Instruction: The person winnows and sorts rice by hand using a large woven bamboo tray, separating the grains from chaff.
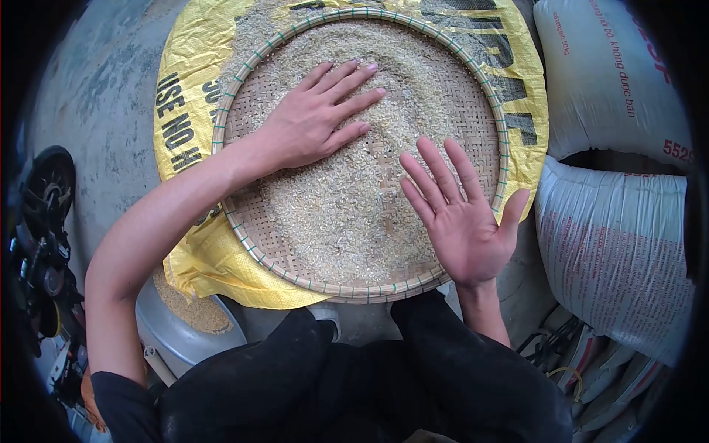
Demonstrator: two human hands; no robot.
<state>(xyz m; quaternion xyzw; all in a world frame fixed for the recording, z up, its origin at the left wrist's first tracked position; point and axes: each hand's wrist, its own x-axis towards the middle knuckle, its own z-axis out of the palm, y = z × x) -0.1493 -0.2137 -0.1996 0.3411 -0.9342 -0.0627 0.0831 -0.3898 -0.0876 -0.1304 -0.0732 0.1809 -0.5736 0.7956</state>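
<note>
A round woven bamboo winnowing tray (258, 260), its rim bound with green ties, lies in front of me. Pale broken grain (332, 214) is spread across it, with the weave showing through in patches. My left hand (317, 122) lies palm down on the grain in the upper middle, fingers spread. Over the tray's lower right, my right hand (469, 214) is raised with the palm turned up toward the camera and fingers apart. Nothing is in the right hand. Under the tray is a yellow printed sack (193, 44).
At lower left a metal basin (159, 325) holds brownish grain (193, 306). Farther left stands a dark wheeled machine (48, 244). Full white sacks (613, 244) are stacked at right. My knees (251, 376) are just below the tray. Grey concrete floor (103, 96) shows at upper left.
</note>
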